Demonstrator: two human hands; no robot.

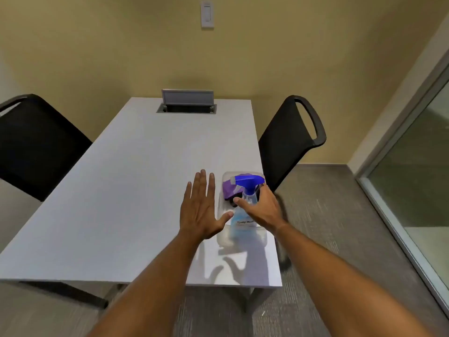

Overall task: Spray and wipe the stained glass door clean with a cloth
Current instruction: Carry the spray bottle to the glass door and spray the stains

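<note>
Two bare forearms reach forward over the pale grey rectangular table [121, 190]. Left hand [200, 210] hovers flat, fingers spread, holding nothing, its thumb near the clear plastic tray [224, 237] at the table's right edge. Right hand [261, 210] curls around the neck of the clear spray bottle with a blue trigger head [247, 188], which stands in the tray beside a folded purple cloth [229, 188]. Along the far right runs the framed glass door [418, 171].

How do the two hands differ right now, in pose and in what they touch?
The left hand is flat and open, fingers spread, beside the clear bin; the right hand curls around the spray bottle neck inside it. The left holds nothing; the right looks to be closing on the bottle. Both are bare and reach over the table.
</note>
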